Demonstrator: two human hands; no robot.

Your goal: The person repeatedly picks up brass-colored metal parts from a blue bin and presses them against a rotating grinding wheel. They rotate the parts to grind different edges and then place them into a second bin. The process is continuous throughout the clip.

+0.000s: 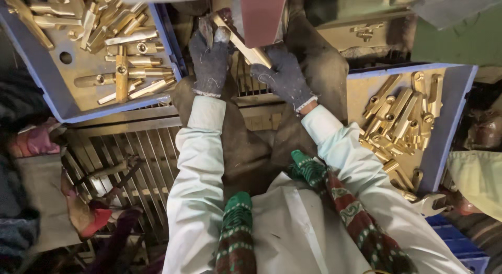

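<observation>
at top centre of the frame, the gloved left hand [210, 62] and right hand [284, 77] each pinch an end of a brass handle [241, 42] against the dark red sanding belt [262, 15]. steady, even pressure from both ends looks wise, gloves clear of the belt. blue trays [456, 96] of brass parts [400, 117] sit at either side.

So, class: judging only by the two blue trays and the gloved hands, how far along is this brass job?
Both blue trays, left and right, hold brass parts; which pile is finished cannot be told. In hand: the left hand and right hand press one brass piece against the reddish sanding belt.
</observation>
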